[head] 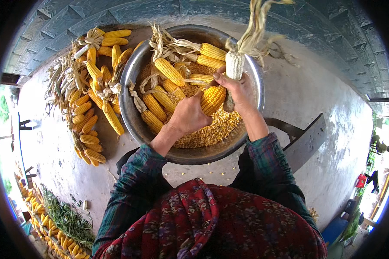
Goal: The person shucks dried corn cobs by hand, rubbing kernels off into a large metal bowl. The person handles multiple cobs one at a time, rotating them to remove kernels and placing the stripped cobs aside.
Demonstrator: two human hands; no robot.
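My left hand (190,115) is wrapped around a yellow ear of corn (213,100) with its end pointing towards me. My right hand (241,92) grips a pale corncob stripped of kernels (234,64), which stands up beside the yellow ear with dry husks (254,30) trailing from its top. Both hands are close together over a large round metal basin (127,110). Loose kernels (210,132) cover the basin's bottom. Several unshelled ears (169,72) lie inside it, some with husks attached. Part of the right fingers' hold is hidden.
A heap of corn ears (94,71) tied by their husks lies left of the basin. A dark bench-like piece (306,142) stands at the right. Stray kernels dot the concrete floor (314,81). More corn (55,236) and cut greenery (66,210) lie at lower left.
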